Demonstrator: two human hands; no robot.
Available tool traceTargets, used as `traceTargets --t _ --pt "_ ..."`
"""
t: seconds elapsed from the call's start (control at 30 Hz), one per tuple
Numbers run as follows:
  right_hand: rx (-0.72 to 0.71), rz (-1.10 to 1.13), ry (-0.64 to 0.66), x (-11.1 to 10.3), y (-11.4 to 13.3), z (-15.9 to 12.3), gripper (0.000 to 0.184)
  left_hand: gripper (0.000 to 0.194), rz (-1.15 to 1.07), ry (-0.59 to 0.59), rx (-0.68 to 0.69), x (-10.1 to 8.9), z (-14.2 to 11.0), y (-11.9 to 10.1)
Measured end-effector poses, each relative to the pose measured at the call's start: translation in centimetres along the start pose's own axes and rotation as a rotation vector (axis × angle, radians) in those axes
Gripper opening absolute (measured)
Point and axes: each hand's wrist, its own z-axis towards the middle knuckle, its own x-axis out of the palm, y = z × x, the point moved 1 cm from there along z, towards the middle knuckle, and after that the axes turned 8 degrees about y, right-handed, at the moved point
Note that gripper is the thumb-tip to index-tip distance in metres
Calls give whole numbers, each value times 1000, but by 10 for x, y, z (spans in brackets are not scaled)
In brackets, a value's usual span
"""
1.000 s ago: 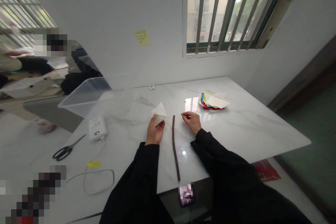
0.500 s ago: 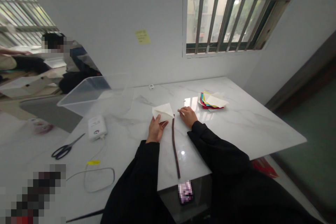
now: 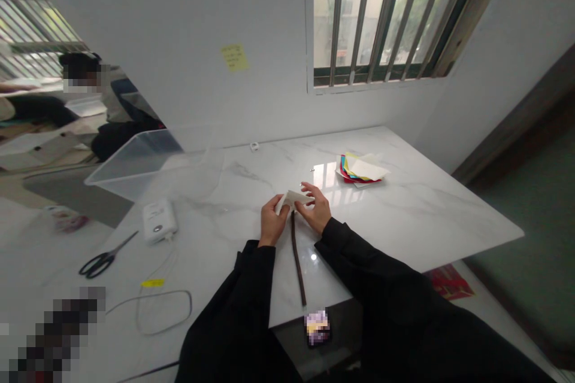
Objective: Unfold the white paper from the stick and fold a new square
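Note:
A folded piece of white paper point(image 3: 294, 196) is held up between my two hands, over the marble-patterned table. My left hand point(image 3: 273, 221) grips its left side, thumb on the near face. My right hand point(image 3: 317, 210) pinches the right side, with the index finger raised along the top. Below the paper a thin dark brown stick point(image 3: 297, 263) lies lengthwise on the table; its far end reaches up to the paper, and I cannot tell whether they touch. The fingers behind the paper are hidden.
A stack of coloured paper sheets point(image 3: 362, 169) lies at the back right. On the left are a clear plastic bin point(image 3: 135, 161), a white power bank point(image 3: 158, 221) with a cable, and black scissors point(image 3: 105, 257). A phone point(image 3: 317, 328) sits near the front edge. Another person sits far left.
My right hand has moved left from the tabletop and taken hold of the paper's right side. The paper now appears narrower and tilted. The view has shifted slightly.

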Motion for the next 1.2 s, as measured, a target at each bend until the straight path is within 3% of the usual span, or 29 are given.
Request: traceTargets --t 0.1,0.27,0.6,0.8,0.93,1.2 --pt "29 -7 -19 1 -1 1 57 25 -74 -5 -35 2 0 -1" --pt "70 0 3 -4 3 2 30 32 -158 -87 -107 0 3 5" --pt "129 143 -89 -4 1 4 34 41 -205 -195 -188 -7 6 24" --pt "-3 64 -54 -9 2 3 7 48 -244 -274 -214 -10 6 22" --pt "-53 -15 -5 -12 2 3 23 51 -236 -262 -207 -11 7 24" --pt "67 75 18 -9 -8 6 47 47 -199 -194 -135 -14 7 23"
